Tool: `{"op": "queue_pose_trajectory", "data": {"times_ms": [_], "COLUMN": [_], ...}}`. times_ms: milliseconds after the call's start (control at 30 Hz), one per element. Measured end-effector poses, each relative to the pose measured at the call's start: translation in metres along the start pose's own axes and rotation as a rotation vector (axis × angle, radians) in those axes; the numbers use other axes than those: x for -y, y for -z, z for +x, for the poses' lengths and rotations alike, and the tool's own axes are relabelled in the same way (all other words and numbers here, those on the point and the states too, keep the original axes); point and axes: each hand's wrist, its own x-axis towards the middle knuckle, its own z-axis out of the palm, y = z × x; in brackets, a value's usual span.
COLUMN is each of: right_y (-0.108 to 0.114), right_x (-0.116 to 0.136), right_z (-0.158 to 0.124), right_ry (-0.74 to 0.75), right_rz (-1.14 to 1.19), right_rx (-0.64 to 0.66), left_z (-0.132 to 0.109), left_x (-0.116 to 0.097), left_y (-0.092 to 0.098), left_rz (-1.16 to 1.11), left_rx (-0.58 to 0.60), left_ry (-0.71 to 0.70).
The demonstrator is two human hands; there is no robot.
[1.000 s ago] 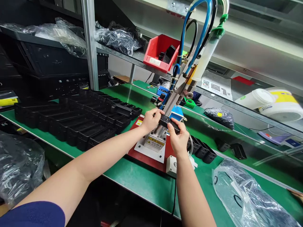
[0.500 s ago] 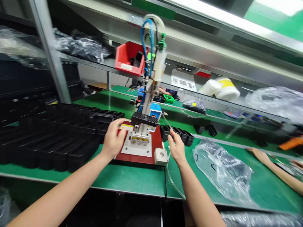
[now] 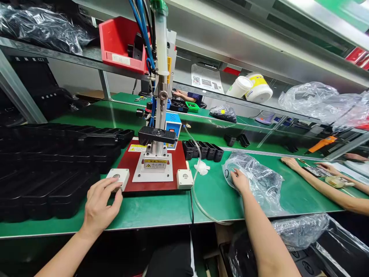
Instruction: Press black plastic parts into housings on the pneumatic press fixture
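Note:
My left hand [image 3: 102, 202] is open at the front left of a bench press [image 3: 161, 111], its fingers spread, with fingertips at the white button box [image 3: 121, 177]. On the press's fixture sits a black ribbed part [image 3: 158, 135], which neither hand touches. My right hand [image 3: 240, 181] reaches over a clear plastic bag [image 3: 263, 184] on the bench, fingers bent and slightly apart. Just left of those fingertips a thin black ring [image 3: 226, 173] shows in the bag. I see nothing held in either hand.
Rows of black cases [image 3: 66, 173] fill the left side. Beside the press are a second button box [image 3: 185, 179], a clear tube [image 3: 198, 198], white tissue [image 3: 202, 168] and small black housings [image 3: 203, 150]. A co-worker's arms [image 3: 317, 182] rest at right. A red bin [image 3: 123, 46] hangs above.
My right hand has moved right, from the tube beside the press to the plastic bag. My left hand has come down from the press base to the left button box. The view has shifted.

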Motion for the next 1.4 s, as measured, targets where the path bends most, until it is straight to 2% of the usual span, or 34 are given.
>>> {"op": "queue_pose_trajectory", "data": {"times_ms": [100, 167, 267, 333, 433, 467, 567, 633, 700, 800, 933, 1200, 1400], "right_y": [-0.007, -0.005, 0.013, 0.032, 0.061, 0.068, 0.082, 0.084, 0.083, 0.078, 0.073, 0.083, 0.083], "right_x": [0.013, 0.022, 0.041, 0.066, 0.128, 0.155, 0.236, 0.284, 0.322, 0.356, 0.365, 0.335, 0.34], "right_z": [-0.001, -0.007, -0.017, -0.025, -0.042, -0.049, -0.068, -0.074, -0.075, -0.076, -0.086, -0.105, -0.094], "right_ry": [0.049, 0.053, 0.082, 0.14, 0.307, 0.394, 0.621, 0.763, 0.878, 0.964, 1.039, 1.16, 1.093], "right_rz": [0.069, 0.09, 0.129, 0.174, 0.333, 0.464, 0.743, 0.769, 0.735, 0.67, 0.58, 0.466, 0.516], "right_rx": [0.035, 0.007, -0.089, -0.157, -0.239, -0.261, -0.201, -0.234, -0.304, -0.356, -0.329, -0.33, -0.441], "left_z": [0.0, 0.001, 0.002, 0.002, 0.003, 0.002, 0.001, 0.0, 0.0, -0.001, -0.001, 0.001, 0.002], "left_x": [0.0, -0.001, -0.003, -0.004, -0.004, -0.004, -0.003, -0.002, -0.002, -0.002, -0.002, -0.005, -0.005], "left_y": [0.001, 0.001, 0.002, 0.002, 0.002, 0.002, 0.001, 0.001, 0.002, 0.002, 0.003, 0.004, 0.006], "left_rz": [0.001, -0.001, -0.007, -0.015, -0.032, -0.035, -0.04, -0.045, -0.055, -0.068, -0.083, -0.096, -0.09], "left_rx": [0.004, 0.007, 0.013, 0.016, 0.019, 0.02, 0.024, 0.028, 0.033, 0.036, 0.036, 0.026, 0.031], "left_ry": [-0.017, -0.02, -0.014, -0.002, 0.022, 0.028, 0.035, 0.035, 0.035, 0.042, 0.06, 0.086, 0.088]}}
